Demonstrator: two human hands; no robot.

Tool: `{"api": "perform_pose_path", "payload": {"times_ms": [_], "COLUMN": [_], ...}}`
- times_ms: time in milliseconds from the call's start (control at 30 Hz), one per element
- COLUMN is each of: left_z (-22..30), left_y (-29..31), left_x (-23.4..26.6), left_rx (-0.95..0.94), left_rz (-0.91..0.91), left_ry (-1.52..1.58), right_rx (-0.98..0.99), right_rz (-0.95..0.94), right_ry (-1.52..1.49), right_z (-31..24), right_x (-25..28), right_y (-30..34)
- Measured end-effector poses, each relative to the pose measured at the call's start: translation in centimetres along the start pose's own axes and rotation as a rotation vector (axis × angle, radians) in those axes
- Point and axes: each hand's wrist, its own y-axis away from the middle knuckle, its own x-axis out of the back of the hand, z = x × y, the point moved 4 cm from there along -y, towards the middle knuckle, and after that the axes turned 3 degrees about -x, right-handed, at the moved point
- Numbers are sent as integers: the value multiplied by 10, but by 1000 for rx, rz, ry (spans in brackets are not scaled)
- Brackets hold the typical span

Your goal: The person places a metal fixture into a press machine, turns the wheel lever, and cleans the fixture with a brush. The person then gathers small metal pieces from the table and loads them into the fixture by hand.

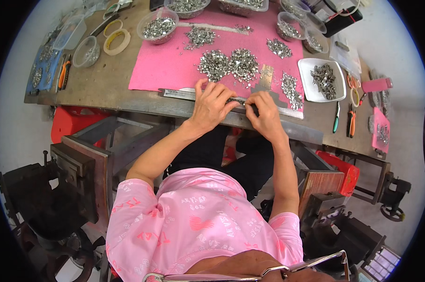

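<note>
A long, narrow metal rail (178, 94) lies along the near edge of a pink mat (151, 66). My left hand (210, 105) grips the rail near its middle, fingers bent over the far side and thumb on the near side. Close to its right, my right hand (265, 113) is closed in a pinch at the rail; a small dark bit shows at its fingers, too hidden to name. Beyond my hands lie two round piles of small shiny metal pieces, the left pile (213, 65) and the right pile (243, 65). A flat metal strip (266, 75) rests to their right.
Clear plastic tubs of metal pieces, one tub (158, 27) at far left, line the back. A white square dish (309, 84) stands right, near orange-handled pliers (351, 123). Tape rolls (117, 42) and more pliers (64, 71) lie left. Dark vises (48, 188) flank me below the bench.
</note>
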Motion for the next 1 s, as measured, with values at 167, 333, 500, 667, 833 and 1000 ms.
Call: {"api": "perform_pose_path", "payload": {"times_ms": [167, 333, 500, 667, 833, 1000], "left_z": [-3, -22, -28, -28, -26, -27], "left_y": [3, 9, 12, 13, 12, 12], "left_x": [13, 26, 25, 25, 25, 26], "left_rx": [5, 43, 62, 76, 79, 55], "left_rz": [70, 155, 189, 207, 192, 197], "left_ry": [40, 49, 85, 99, 112, 84], "right_rx": [85, 78, 26, -18, -80, -223], "right_rz": [-20, -43, 83, 141, 126, 108], "right_ry": [191, 119, 317, 467, 467, 73], "right_z": [-8, -5, 9, 13, 18, 19], "right_x": [-1, -4, -43, -59, -60, -26], "right_y": [5, -14, -56, -67, -67, -55]}}
